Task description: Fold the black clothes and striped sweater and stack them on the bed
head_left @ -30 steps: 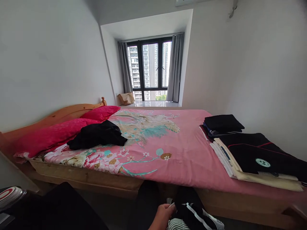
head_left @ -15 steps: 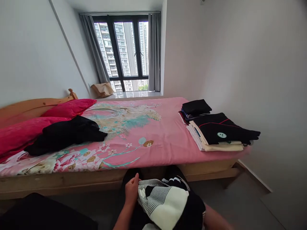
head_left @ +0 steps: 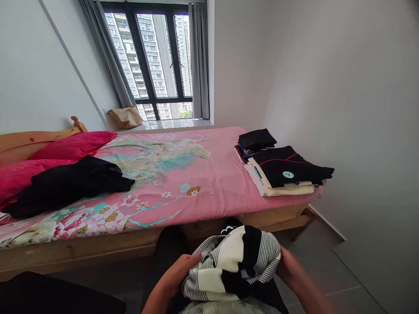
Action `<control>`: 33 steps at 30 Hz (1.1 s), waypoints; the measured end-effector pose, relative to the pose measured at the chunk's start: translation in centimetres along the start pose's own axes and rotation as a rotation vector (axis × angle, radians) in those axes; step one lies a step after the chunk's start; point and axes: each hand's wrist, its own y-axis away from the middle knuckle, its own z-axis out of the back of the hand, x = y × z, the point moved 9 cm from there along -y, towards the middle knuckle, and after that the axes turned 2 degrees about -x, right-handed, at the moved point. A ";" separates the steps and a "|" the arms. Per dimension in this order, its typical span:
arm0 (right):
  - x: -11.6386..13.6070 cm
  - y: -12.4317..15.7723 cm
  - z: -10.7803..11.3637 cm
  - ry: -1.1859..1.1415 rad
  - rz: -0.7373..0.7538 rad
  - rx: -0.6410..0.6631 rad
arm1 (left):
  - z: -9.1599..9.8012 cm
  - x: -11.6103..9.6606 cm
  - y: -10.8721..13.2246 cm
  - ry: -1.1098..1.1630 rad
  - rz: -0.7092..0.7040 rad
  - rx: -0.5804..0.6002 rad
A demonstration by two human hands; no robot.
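Note:
A black, white and striped knit garment (head_left: 229,261) is bunched up over my lap, in front of the bed's near edge. My left hand (head_left: 181,270) grips its left side, the thumb lying on top of the cloth. On the opposite side my right hand (head_left: 288,266) is closed on the garment's right edge, its fingertips partly hidden behind the fabric. The garment's full shape is lost in its folds.
A pink floral sheet (head_left: 219,187) covers the wooden bed. Folded clothes (head_left: 284,170) are stacked at its right end, with a smaller dark pile (head_left: 257,140) behind. A crumpled black garment (head_left: 75,181) lies near the red pillows (head_left: 72,146).
My right hand has come into view at the garment's right edge. The garment is now spread wider between both hands. The view has shifted, so the bed appears further left.

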 end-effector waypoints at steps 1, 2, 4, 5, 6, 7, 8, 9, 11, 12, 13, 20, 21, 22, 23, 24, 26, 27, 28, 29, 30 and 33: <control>-0.1 -0.1 0.9 0.005 -0.001 -0.102 | -0.2 0.8 0.4 0.001 0.010 -0.003; 0.1 0.2 1.9 -0.005 0.004 -0.206 | -0.2 1.3 0.7 0.022 0.008 -0.018; 2.0 1.4 3.0 -0.025 0.095 -0.331 | -0.6 1.2 1.2 0.102 -0.039 -0.036; 3.5 2.3 2.7 -0.029 0.161 -0.325 | -1.2 0.5 1.6 0.135 -0.077 -0.024; 5.0 3.3 1.9 -0.028 0.215 -0.269 | -2.2 -0.7 2.1 0.148 -0.126 0.007; 6.4 4.4 0.5 -0.011 0.251 -0.175 | -3.5 -2.0 2.7 0.137 -0.175 0.052; 7.6 5.6 -1.3 0.034 0.276 -0.060 | -5.1 -3.3 3.4 0.096 -0.222 0.104; 8.6 6.8 -3.3 0.111 0.298 0.058 | -6.8 -4.5 4.2 0.023 -0.270 0.163; 9.7 9.1 -7.2 0.336 0.343 0.258 | -10.6 -5.7 5.7 -0.216 -0.367 0.292; 9.8 10.0 -8.8 0.451 0.358 0.332 | -12.3 -5.6 6.2 -0.356 -0.410 0.348; 9.6 10.6 -10.2 0.551 0.368 0.390 | -13.5 -5.0 6.5 -0.488 -0.438 0.385; 7.5 10.5 -12.0 0.641 0.359 0.487 | -13.0 -3.2 6.1 -0.699 -0.531 0.357; 7.4 10.4 -11.5 0.601 0.350 0.478 | -11.5 -4.4 5.8 -0.633 -0.579 0.269; 7.3 10.4 -11.1 0.566 0.337 0.481 | -9.5 -5.7 5.3 -0.556 -0.608 0.144; 7.1 10.4 -10.8 0.545 0.318 0.499 | -7.1 -6.6 4.5 -0.475 -0.607 -0.001; 6.8 10.6 -10.7 0.541 0.299 0.524 | -4.8 -7.0 3.4 -0.390 -0.581 -0.131; 6.4 11.3 -10.8 0.571 0.271 0.581 | -1.4 -6.4 0.5 -0.228 -0.444 -0.291; 6.2 11.7 -11.1 0.594 0.258 0.616 | -0.4 -5.7 -1.1 -0.164 -0.366 -0.332; 6.1 12.2 -11.4 0.620 0.245 0.652 | 0.0 -5.0 -2.7 -0.120 -0.304 -0.353; 6.0 12.7 -11.8 0.644 0.234 0.687 | -0.1 -4.4 -4.1 -0.091 -0.264 -0.360; 6.0 13.2 -12.1 0.666 0.222 0.715 | -0.6 -3.9 -5.3 -0.075 -0.239 -0.349; 5.7 13.7 -12.6 0.722 0.201 0.740 | -3.0 -2.9 -7.7 -0.047 -0.188 -0.259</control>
